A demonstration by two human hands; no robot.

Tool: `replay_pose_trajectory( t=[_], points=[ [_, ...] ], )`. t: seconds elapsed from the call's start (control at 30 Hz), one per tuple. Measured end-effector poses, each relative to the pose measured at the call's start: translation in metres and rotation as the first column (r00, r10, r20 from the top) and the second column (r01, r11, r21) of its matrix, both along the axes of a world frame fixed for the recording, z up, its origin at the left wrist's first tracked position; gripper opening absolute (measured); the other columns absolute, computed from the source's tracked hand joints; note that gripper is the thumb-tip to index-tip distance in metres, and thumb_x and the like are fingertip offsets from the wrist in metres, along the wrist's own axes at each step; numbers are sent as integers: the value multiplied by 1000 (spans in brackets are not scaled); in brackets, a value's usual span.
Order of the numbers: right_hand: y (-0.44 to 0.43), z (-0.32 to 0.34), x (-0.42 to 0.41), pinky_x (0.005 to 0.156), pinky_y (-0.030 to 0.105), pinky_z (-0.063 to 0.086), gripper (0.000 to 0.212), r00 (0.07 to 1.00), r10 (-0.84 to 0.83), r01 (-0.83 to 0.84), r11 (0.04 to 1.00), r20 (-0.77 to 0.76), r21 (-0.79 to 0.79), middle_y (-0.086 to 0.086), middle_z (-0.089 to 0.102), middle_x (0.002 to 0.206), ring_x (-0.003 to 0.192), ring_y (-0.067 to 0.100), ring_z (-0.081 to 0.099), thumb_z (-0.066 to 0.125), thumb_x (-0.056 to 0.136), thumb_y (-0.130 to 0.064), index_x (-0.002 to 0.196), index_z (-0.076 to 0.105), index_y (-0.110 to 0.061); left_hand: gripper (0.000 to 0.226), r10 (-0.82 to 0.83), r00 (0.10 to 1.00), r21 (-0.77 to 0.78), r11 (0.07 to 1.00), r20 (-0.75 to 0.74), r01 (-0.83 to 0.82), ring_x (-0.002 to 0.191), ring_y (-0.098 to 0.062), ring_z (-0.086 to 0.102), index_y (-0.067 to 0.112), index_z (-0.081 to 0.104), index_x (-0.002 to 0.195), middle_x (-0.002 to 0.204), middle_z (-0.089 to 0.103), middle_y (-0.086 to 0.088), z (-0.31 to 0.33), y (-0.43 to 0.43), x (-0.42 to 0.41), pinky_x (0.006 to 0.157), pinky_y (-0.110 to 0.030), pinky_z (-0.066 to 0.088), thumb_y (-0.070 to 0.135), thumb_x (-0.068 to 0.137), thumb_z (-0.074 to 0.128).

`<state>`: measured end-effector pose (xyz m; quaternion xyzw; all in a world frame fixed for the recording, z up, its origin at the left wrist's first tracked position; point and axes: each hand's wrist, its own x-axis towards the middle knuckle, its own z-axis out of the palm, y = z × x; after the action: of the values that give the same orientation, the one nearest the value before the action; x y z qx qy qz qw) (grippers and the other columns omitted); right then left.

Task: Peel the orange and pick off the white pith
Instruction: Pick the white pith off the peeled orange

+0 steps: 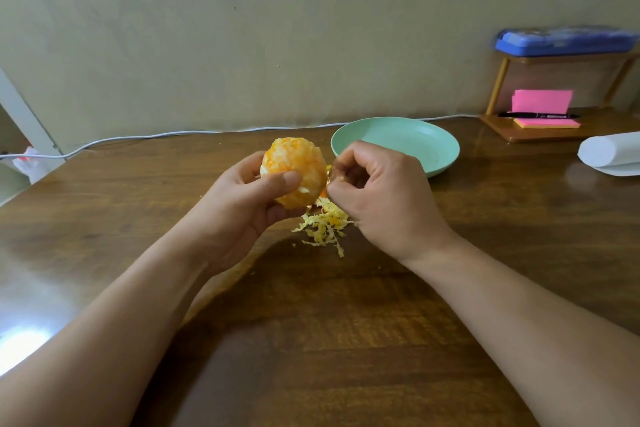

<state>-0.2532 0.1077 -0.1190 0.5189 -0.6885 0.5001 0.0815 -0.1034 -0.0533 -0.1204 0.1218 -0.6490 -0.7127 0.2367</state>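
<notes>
The dark, glossy wooden worktop (346, 340) is carrying everything. Just in front of and below the orange, a loose pile of stringy, pale yellow pith shreds (323, 229) is lying on the wood. The left hand (242, 204) is gripping the orange (294, 166) above the worktop, with its thumb pressing across the front. The fruit is round, fully peeled and rough with white patches. The right hand (381, 191) is curling its fingers tight against its thumb just right of the orange; whether a shred is pinched there cannot be told. Behind and to the right of the orange, a smooth, shallow mint-green plate (429, 146) is sitting. Behind the orange, a thin white cable (156, 135) is running along the wall.
</notes>
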Motion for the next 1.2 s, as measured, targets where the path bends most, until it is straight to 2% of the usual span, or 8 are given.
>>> replay_pose_trajectory(
  t=[0.17,0.3,0.43,0.5,0.63,0.83,1.03,1.2],
  points=[
    [-1,0,-6,59,18,47,10,986,70,-73,997,150,14,-10,69,74,68,7,63,72,99,-20,89,74,-19,69,-33,998,75,997,-45,36,107,-30,74,3,63,139,127,73,-18,2,-3,2,88,-36,64,30,78,80],
    [0,0,-2,57,17,46,12,983,109,-119,991,146,64,-9,70,79,67,5,63,65,106,-23,101,75,-20,73,-22,999,63,998,-40,25,108,-29,74,1,61,140,128,73,-19,2,-4,2,85,-34,63,31,77,81],
    [-1,1,-4,67,17,53,18,989,87,-104,984,120,142,-14,72,87,83,3,68,66,105,-37,107,76,-23,78,-5,1000,15,1000,-15,5,110,-29,73,1,59,142,130,71,-20,1,-6,2,88,-36,63,30,75,84],
    [-1,2,-5,66,18,54,17,990,77,-97,982,122,165,-16,72,85,83,4,68,67,104,-39,105,76,-24,78,-4,1000,2,1000,-3,4,112,-30,73,2,59,142,132,71,-20,1,-7,2,92,-39,62,30,75,86],
    [0,4,-8,69,33,59,16,991,79,-100,975,107,201,-12,74,85,79,10,70,67,105,-37,103,77,-24,76,-15,1000,-27,1000,26,16,115,-32,73,4,60,141,132,71,-20,2,-8,5,92,-40,63,27,75,88],
    [1,4,-8,68,38,59,13,993,74,-92,974,90,209,-11,73,81,73,12,69,69,103,-35,101,76,-24,76,0,998,-81,997,60,5,116,-32,73,8,62,136,126,74,-13,3,-6,5,90,-37,63,31,70,89],
    [-1,-1,-4,61,30,56,8,996,63,-72,990,70,123,-10,71,76,69,9,66,75,97,-26,90,74,-21,75,-2,1000,-121,993,30,6,120,-36,71,6,61,138,131,71,-19,1,-6,3,101,-50,59,30,73,89],
    [-2,-4,-2,61,30,57,9,997,47,-52,995,68,81,-9,71,75,69,10,66,78,93,-23,85,73,-21,76,-34,999,-77,996,33,36,116,-31,72,6,60,139,130,72,-17,2,-4,3,93,-40,61,30,73,88]
  ],
)
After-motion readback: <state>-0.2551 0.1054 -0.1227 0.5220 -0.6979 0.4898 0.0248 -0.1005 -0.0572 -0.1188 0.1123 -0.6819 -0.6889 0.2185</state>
